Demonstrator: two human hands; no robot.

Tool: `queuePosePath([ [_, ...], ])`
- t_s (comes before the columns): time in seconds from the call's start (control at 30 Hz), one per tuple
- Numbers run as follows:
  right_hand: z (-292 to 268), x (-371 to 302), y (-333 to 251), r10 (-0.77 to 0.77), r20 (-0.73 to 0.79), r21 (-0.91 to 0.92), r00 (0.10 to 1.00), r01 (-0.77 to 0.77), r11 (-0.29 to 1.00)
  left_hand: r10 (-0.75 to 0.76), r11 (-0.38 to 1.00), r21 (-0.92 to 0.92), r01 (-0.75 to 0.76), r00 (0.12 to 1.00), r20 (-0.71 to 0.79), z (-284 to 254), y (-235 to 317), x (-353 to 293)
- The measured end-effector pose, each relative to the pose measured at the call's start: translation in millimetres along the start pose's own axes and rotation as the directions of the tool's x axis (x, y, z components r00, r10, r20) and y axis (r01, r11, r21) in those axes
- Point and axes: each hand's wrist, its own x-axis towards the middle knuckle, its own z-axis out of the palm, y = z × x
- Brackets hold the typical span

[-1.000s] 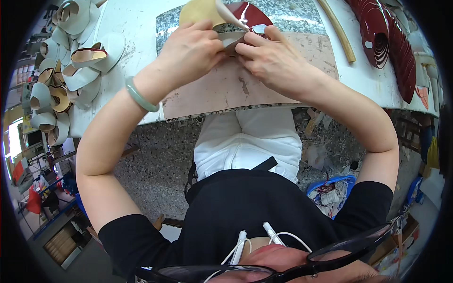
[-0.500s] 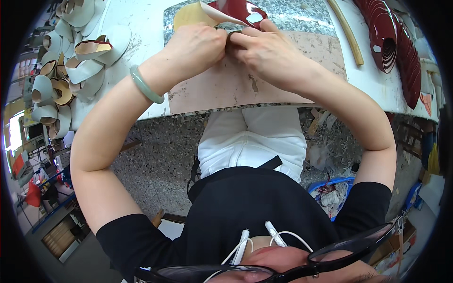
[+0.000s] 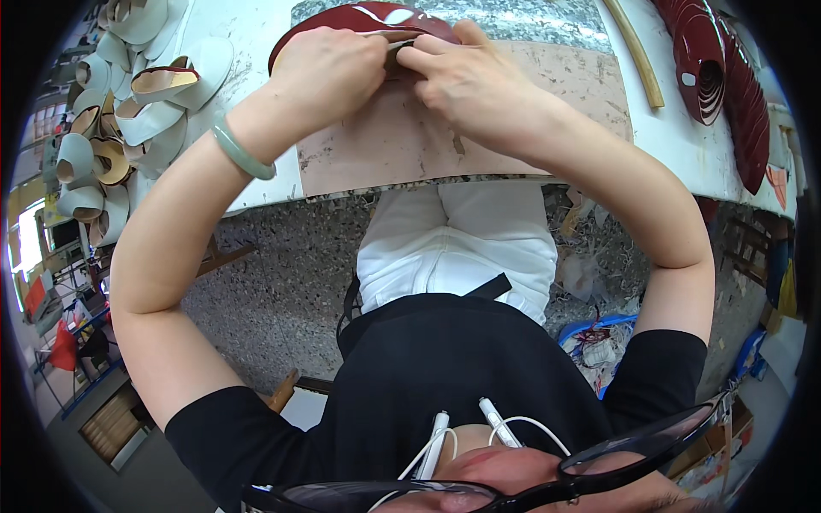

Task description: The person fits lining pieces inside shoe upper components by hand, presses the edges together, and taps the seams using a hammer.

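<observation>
A glossy dark red shoe upper [image 3: 346, 19] curves along the far edge of the work board, its red outer face showing. My left hand [image 3: 329, 73] is closed on its near edge, fingers curled and partly hidden. Beside it, my right hand [image 3: 470, 94] pinches the same edge close to the left fingertips. Something small and dark shows at the right fingertips; I cannot make out what it is. Under both hands lies a scuffed pinkish-brown board [image 3: 368, 158].
White shoe uppers [image 3: 154, 124] pile up at the left. Nested dark red uppers [image 3: 705, 77] lie at the right, near a wooden stick [image 3: 634, 51]. A speckled metallic sheet [image 3: 547, 21] shows behind the board. A blue basket [image 3: 620, 321] of scraps stands below the table.
The upper has swung to the left and turned over, so its red face shows where the pale yellow lining was. Both hands have moved slightly away from me, the left also leftward.
</observation>
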Motion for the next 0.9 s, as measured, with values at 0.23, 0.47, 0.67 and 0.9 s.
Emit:
queuePosePath([
  [0.23,4,12,0,-0.012,0.012,0.030,1.000,0.012,0.999,-0.059,0.996,-0.059,0.060,0.998,0.018,-5,3,-2],
  [0.47,3,20,-3,-0.028,0.134,-0.014,0.991,0.030,0.999,-0.111,0.958,-0.259,0.125,0.992,0.066,-10,-9,-10],
  [0.67,3,22,-14,-0.036,0.052,-0.111,0.998,0.042,0.993,-0.029,0.993,-0.117,0.031,0.999,0.019,4,-4,-11],
  [0.9,27,18,-20,0.006,-0.092,-0.094,0.996,-0.015,0.995,-0.075,0.931,-0.363,-0.037,0.954,-0.289,-7,1,-33],
])
